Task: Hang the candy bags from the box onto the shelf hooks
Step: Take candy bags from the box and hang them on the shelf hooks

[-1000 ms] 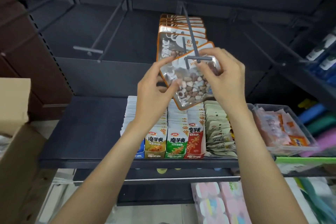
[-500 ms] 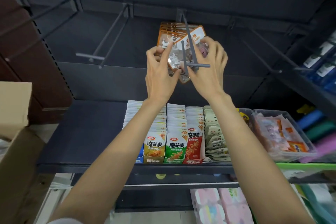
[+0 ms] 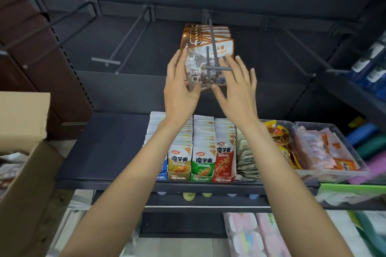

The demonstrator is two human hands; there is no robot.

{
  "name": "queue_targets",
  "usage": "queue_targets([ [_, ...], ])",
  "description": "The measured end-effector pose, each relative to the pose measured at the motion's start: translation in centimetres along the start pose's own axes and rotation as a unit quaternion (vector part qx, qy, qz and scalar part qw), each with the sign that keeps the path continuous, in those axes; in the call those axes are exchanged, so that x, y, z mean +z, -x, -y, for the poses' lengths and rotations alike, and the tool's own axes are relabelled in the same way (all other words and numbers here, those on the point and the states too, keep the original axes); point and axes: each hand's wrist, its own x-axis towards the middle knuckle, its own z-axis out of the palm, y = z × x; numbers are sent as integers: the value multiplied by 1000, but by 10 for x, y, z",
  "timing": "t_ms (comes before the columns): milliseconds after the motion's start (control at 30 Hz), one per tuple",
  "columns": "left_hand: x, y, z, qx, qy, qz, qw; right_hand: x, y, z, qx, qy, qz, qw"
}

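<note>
Several clear candy bags with orange trim hang in a row on the middle shelf hook [image 3: 212,48]. The front candy bag [image 3: 205,64], full of pebble-like sweets, hangs straight on that hook. My left hand [image 3: 180,87] has straight fingers lying against the bag's left edge. My right hand [image 3: 236,87] is spread open at the bag's right side, its thumb near the bottom corner. Neither hand grips the bag. The cardboard box [image 3: 23,152] stands at the left edge, its contents mostly hidden.
Empty hooks [image 3: 125,48] stick out to the left and another hook [image 3: 300,54] to the right of the loaded one. Below, a dark shelf [image 3: 100,152] carries rows of snack packets [image 3: 200,152] and clear bins [image 3: 325,152] of sweets. More goods fill the right side.
The bag went from tilted in my fingers to threaded onto the hook and hanging straight. Both hands let go, opened, and dropped to its sides.
</note>
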Motion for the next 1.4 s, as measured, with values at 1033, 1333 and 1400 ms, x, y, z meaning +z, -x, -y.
queue_targets([
  [1033, -434, 278, 104, -244, -354, 36, 902, 117, 206, 327, -34, -268, 344, 899],
  [1333, -564, 231, 193, -295, -321, 83, 896, 177, 152, 452, -30, -277, 336, 900],
  [1400, -581, 217, 220, -298, -333, 108, 888, 199, 136, 469, -32, -240, 355, 903],
])
